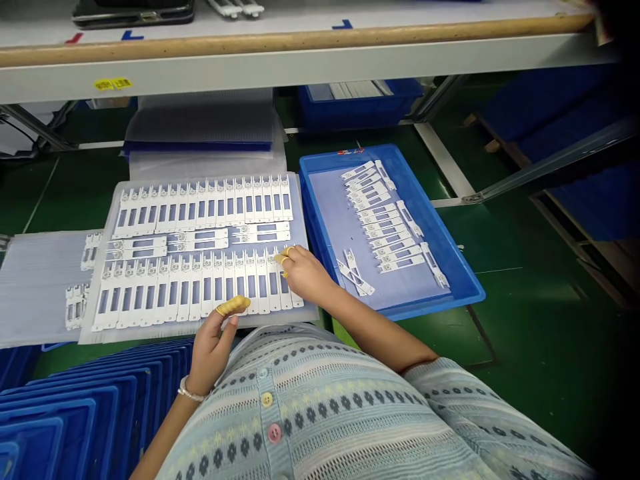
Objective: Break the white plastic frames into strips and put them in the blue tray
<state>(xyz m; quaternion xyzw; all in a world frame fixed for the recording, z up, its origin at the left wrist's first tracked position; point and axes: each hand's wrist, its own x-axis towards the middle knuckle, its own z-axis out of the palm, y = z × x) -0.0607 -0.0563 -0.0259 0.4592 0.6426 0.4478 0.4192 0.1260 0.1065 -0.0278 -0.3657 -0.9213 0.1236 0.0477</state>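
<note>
Two rows of white slotted strips (197,203) lie side by side on a translucent plastic sheet (300,227), with a few loose strips (200,237) between the rows. My right hand (304,273), wearing yellow finger cots, rests its fingertips on the right end of the lower row (195,290). Whether those fingers pinch a strip is hidden. My left hand (213,347) is raised at the sheet's near edge with a yellow cot on one finger (233,305), holding nothing. A blue tray (350,155) to the right contains further white strips (373,200) in two groups.
A stack of blue trays (85,413) stands at lower left. A frosted plastic sheet (35,287) lies left of the strips. A shelf with a wooden edge (300,40) runs overhead, and a blue crate (350,107) sits beneath it on the green floor.
</note>
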